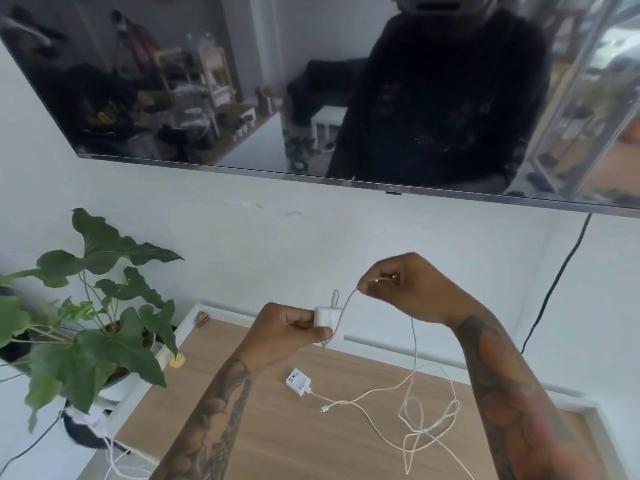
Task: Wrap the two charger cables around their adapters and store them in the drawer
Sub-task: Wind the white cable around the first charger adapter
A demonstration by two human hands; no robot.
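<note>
My left hand (pixel 289 329) grips a white adapter (pixel 325 316) above the wooden cabinet top (pixel 263 427). Its white cable (pixel 414 344) rises to my right hand (pixel 401 289), which pinches it up and to the right, then hangs down into loose loops on the wood. A second white adapter (pixel 298 381) lies flat on the wood below my left hand. Its own cable (pixel 349 400) trails off to the right and tangles with the first one. No drawer is visible.
A large-leaved potted plant (pixel 93 327) stands at the left on a white surface. A wall-mounted TV (pixel 311 88) hangs above, with a black cord (pixel 554 282) running down the wall at the right. A small yellow disc (pixel 177 360) lies near the plant pot.
</note>
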